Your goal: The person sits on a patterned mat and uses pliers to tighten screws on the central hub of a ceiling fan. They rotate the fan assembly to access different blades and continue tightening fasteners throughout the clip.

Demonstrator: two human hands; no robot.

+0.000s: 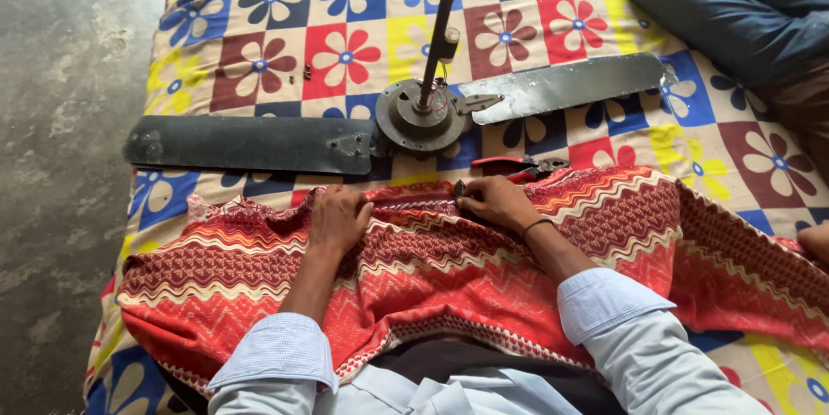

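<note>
Pressing Down on a Red Cloth Beside a Dismantled Ceiling Fan

The person is sitting over a red zigzag-patterned woven cloth [449, 268] that is lying across the lap and spreading over the flowered patchwork bedsheet [285, 26]. The left hand [338, 218] is resting on the cloth's upper edge, fingers curled downward, bunching the fabric rather than clasping anything else. The right hand [496, 203] is closing its fingertips on a small dark object [460, 190] at the cloth's edge; what that piece is cannot be told. Just beyond it, red-handled pliers [518, 164] are lying partly under the fold.

Ahead, the grey metal ceiling fan motor hub [421, 117] is sitting with its down-rod [436, 31] tilting upward, a dark blade [246, 145] and a pale worn blade [566, 85] reaching out either side. Tiny screws [306, 72] are lying well apart on the sheet.

The cloth looks soft, light and limp, likely to slip and bunch, so it is probably best held along its edge. Someone else's blue-trousered leg [734, 9] is resting at the far right.
</note>
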